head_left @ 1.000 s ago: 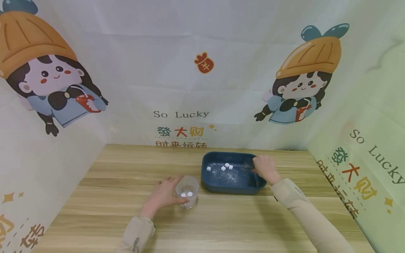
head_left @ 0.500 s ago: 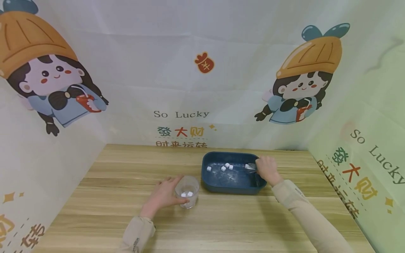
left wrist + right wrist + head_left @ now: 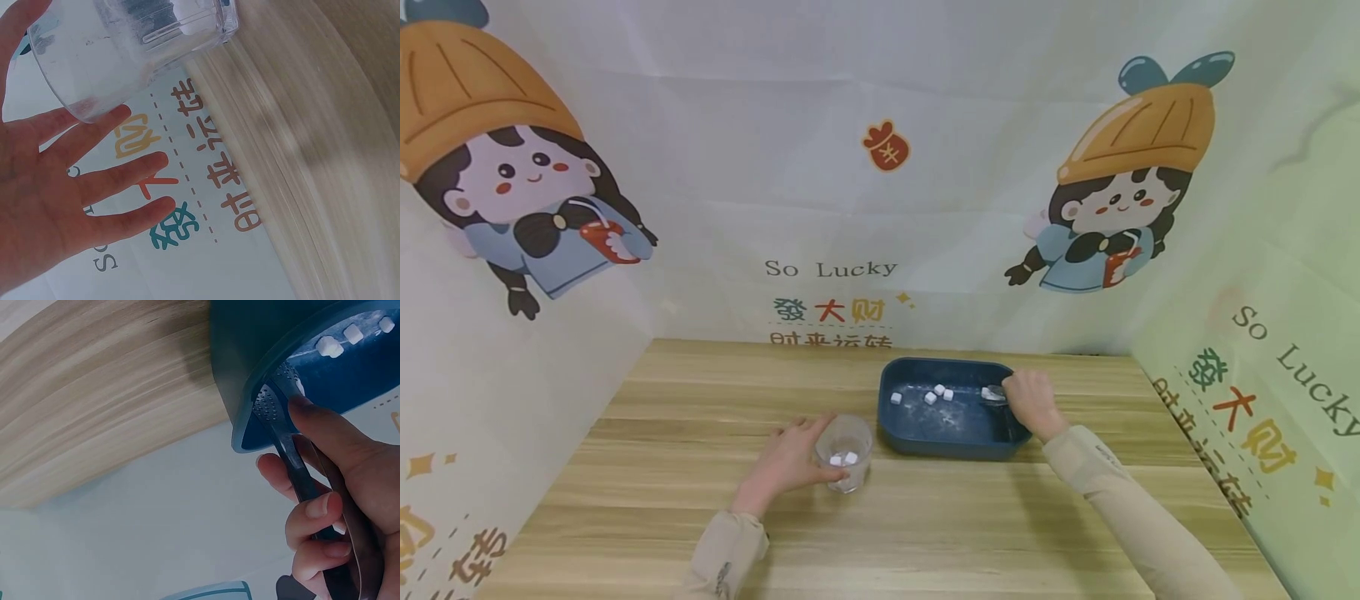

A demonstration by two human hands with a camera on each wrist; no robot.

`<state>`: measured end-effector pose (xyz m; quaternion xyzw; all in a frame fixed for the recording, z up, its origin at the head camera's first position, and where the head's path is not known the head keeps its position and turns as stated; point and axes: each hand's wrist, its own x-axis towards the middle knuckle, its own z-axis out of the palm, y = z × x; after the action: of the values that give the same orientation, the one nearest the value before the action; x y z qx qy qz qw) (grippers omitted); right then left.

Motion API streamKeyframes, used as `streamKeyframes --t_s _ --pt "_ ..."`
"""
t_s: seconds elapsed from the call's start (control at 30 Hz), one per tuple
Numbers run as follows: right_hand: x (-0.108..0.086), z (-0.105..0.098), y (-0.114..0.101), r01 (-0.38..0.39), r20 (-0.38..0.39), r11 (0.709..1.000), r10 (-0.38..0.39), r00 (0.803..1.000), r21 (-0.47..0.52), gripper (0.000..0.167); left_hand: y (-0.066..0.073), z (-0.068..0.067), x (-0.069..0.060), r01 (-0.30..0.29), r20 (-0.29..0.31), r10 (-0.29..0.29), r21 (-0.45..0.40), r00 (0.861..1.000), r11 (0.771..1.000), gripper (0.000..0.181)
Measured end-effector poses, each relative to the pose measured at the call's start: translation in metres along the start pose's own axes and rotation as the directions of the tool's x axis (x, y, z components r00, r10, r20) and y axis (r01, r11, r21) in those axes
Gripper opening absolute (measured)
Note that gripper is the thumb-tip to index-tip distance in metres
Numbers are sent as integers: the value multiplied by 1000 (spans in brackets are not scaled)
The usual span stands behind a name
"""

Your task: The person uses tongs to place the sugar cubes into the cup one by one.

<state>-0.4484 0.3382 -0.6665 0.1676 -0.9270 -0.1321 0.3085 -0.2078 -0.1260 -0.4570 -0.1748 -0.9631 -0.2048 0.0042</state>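
Observation:
A clear cup point(image 3: 846, 450) with white cubes in it stands on the table left of the blue tray point(image 3: 955, 448). My left hand point(image 3: 790, 457) holds the cup between thumb and index side; in the left wrist view the other fingers of the hand point(image 3: 75, 187) are spread beside the cup point(image 3: 94, 69). My right hand point(image 3: 1033, 402) grips metal tongs point(image 3: 294, 456) over the tray's right end. The perforated tong tips are inside the tray point(image 3: 237, 381), by a white cube point(image 3: 986, 393) that they partly hide. Several other white cubes point(image 3: 930, 398) lie in the tray.
The wooden table point(image 3: 700, 400) reaches to a printed cloth backdrop point(image 3: 715, 250) behind, with cloth walls on the left and right. The tray's raised rim stands between the cup and the loose cubes.
At the tray's right end, a white cube has come into view by the tong tips, which have shifted slightly with my right hand. My left hand and the cup have stayed in place.

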Motion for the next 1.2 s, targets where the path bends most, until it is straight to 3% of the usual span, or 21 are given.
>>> streamKeyframes --t_s 0.03,0.1,0.13,0.17,0.2,0.27,0.33,0.47,0.5,0.57,0.63,0.8,0.93,1.2 --pt "2 -23 -5 3 9 1000 -3 1000 0 32 0 0 0 2 1 -2 -2 1000 1000 87" --pt "3 -39 -8 12 -14 1000 -12 1000 -3 33 0 0 0 3 1 -3 -4 1000 1000 87" --pt "5 -56 -12 13 -8 1000 -13 1000 -1 32 0 0 0 2 1 -2 -4 1000 1000 86" --pt "7 -83 -17 15 -8 1000 -15 1000 4 31 0 0 0 1 2 -1 -6 1000 1000 86" --pt "10 -127 -26 26 -47 1000 -26 999 4 31 0 1 1 -2 2 2 -5 1000 1000 86" --pt "7 -110 -22 29 -31 1000 -29 999 6 30 0 1 1 -5 0 5 -6 1000 1000 86" --pt "8 -124 -24 32 -34 999 -32 999 5 31 0 1 1 -10 -4 10 -10 1000 1000 86" --pt "16 -231 -45 17 0 998 -17 1000 59 29 0 1 0 -13 -10 13 -14 1000 1000 86" --pt "17 -241 -47 14 1 998 -14 1000 61 28 1 0 0 -13 -10 13 -13 1000 1000 86" --pt "20 -283 -55 14 35 997 -17 999 71 24 1 0 0 -12 -9 12 -11 1000 1000 86" --pt "21 -303 -59 34 31 998 -36 999 49 24 1 -1 0 -10 -8 10 -12 1000 1000 86" --pt "22 -321 -65 48 152 998 -55 987 46 20 2 -2 -1 -13 -8 13 -10 1000 1000 85" --pt "22 -323 -68 35 229 996 -53 972 82 21 2 -1 -1 -13 -7 13 -4 1000 1000 86" --pt "21 -323 -71 29 240 996 -49 969 85 25 1 -1 -1 -4 -2 4 1 1000 1000 86"
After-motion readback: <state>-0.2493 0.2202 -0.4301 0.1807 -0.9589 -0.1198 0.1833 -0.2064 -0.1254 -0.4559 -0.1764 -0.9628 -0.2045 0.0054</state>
